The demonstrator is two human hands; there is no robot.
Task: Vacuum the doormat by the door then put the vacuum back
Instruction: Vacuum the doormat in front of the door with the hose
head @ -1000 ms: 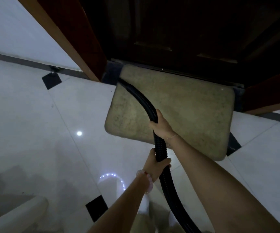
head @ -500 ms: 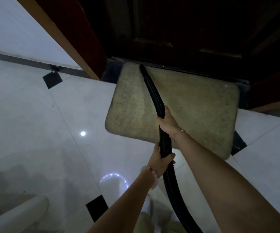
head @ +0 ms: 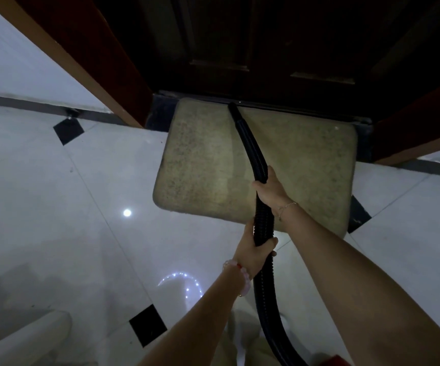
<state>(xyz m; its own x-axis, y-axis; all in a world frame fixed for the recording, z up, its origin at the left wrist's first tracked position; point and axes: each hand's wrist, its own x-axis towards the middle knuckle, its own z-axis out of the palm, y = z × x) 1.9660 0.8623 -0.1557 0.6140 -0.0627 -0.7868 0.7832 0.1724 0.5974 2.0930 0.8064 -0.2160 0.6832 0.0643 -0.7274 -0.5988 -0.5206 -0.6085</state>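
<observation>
A beige doormat lies on the white tile floor against the dark wooden door. A black ribbed vacuum hose runs from the bottom of the view up across the mat, and its tip rests at the mat's far edge by the door sill. My right hand grips the hose over the mat's near half. My left hand grips the hose lower down, just in front of the mat's near edge. The vacuum body is hidden, apart from a red sliver at the bottom edge.
Red-brown door frame posts stand on either side of the door. White floor tiles with small black diamond insets surround the mat. A pale rounded object sits at the bottom left corner.
The hose tip has swept right along the mat's far edge, from the far left corner toward the middle. Both hands shifted right with it.
</observation>
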